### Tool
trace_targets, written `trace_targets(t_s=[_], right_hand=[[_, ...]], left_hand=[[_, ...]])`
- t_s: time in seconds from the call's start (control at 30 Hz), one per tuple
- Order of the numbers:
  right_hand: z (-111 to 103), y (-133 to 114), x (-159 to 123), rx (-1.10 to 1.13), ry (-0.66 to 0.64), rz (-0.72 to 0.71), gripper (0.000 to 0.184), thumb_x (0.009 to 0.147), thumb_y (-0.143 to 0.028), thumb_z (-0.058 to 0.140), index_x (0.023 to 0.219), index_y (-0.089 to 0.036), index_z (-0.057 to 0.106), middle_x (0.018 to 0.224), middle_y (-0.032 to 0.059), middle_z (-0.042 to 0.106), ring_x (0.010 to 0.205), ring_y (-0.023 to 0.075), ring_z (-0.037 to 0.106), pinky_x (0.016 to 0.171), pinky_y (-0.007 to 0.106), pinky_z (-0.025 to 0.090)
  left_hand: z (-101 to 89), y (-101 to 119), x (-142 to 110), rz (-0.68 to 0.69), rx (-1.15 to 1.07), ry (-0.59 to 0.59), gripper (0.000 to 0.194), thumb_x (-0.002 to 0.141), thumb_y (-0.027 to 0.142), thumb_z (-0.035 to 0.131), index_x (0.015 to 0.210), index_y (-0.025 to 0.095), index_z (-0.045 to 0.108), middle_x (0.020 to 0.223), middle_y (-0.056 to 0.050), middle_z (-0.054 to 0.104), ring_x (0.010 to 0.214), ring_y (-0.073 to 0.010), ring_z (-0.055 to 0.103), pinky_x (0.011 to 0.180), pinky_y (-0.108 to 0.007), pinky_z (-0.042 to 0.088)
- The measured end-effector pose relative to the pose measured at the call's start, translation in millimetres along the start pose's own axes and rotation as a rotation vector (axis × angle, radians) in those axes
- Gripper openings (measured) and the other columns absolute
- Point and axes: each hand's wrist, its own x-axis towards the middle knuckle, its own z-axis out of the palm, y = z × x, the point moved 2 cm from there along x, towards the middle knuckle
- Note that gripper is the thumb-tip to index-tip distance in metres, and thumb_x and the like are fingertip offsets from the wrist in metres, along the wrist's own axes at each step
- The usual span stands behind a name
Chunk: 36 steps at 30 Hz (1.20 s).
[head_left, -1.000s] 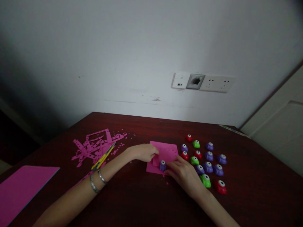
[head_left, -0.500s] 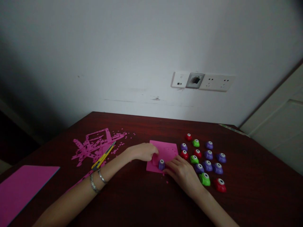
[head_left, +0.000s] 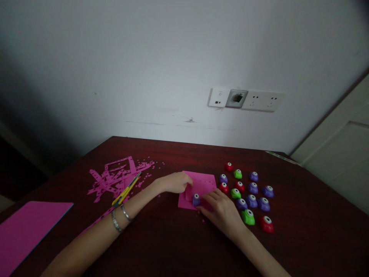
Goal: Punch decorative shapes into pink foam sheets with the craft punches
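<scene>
A small purple paper punch point(head_left: 196, 199) with a white-ringed top stands at the lower part of a pink paper sheet point(head_left: 204, 180). My right hand point(head_left: 221, 211) comes from the right, its thumb and bent fingers closed at the punch's side; the exact contact is hard to see. At the sheet's left edge, my left hand point(head_left: 176, 182) has curled fingers pinching a smaller pink paper piece point(head_left: 188, 193), which reaches to the punch. Small pink cut-outs lie on the sheet and beside its lower edge.
Several purple, green and red punches point(head_left: 251, 201) stand to the right. Pink paper scraps point(head_left: 111, 181), with tiny cut-outs, lie left beside a yellow utility knife point(head_left: 126, 190). A larger pink sheet point(head_left: 29, 231) lies at the near left. Behind the dark table point(head_left: 161, 238) rises a wall with sockets point(head_left: 262, 100).
My left index finger has lifted and straightened slightly over the paper. The purple punch and my right hand stay almost in place; the view has shifted slightly.
</scene>
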Motion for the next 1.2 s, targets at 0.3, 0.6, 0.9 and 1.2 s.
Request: trace_targets(t_s=[0.3,0.6,0.9,1.2], right_hand=[[-6.6,-2.2,0.4,0.255,0.092,0.075,0.019,0.081,-0.034,0.057,0.091,-0.02,0.065,0.086,0.0053,0.065,0.087,0.0203,0.056,0.078,0.032,0.044],[-4.6,10.1,14.9,0.843,-0.38,0.584,0.047,0.081,-0.053,0.045,0.051,-0.017,0.048,0.037,-0.0034,0.048,0.028,0.0053,0.032,0.03,0.018,0.017],[0.2,19.4,38.1,0.817,-0.621,0.566,0.05,0.078,-0.052,0.053,0.045,-0.014,0.051,0.036,-0.0028,0.045,0.03,0.0032,0.031,0.03,0.018,0.016],[10.1,23.2,45.4,0.771,-0.725,0.532,0.05,0.076,-0.056,0.053,0.051,-0.013,0.054,0.039,-0.003,0.046,0.032,0.0035,0.033,0.031,0.018,0.019]], left_hand=[[-14.1,-6.6,4.0,0.04,0.013,0.227,0.024,0.078,0.012,0.047,0.092,0.015,0.066,0.094,-0.005,0.067,0.083,-0.0142,0.059,0.077,-0.026,0.043],[-23.0,8.7,-5.6,-0.151,-0.308,0.119,0.033,0.083,0.039,0.048,0.067,0.013,0.061,0.062,-0.003,0.062,0.052,-0.0091,0.054,0.047,-0.021,0.039],[-7.1,7.4,-10.0,-0.323,-0.538,-0.175,0.043,0.078,0.051,0.05,0.064,0.012,0.061,0.058,-0.002,0.061,0.043,-0.0078,0.051,0.036,-0.019,0.034],[-2.6,13.5,-6.1,-0.349,-0.573,-0.244,0.042,0.078,0.051,0.052,0.064,0.013,0.062,0.055,-0.001,0.06,0.044,-0.0074,0.051,0.04,-0.02,0.036]])
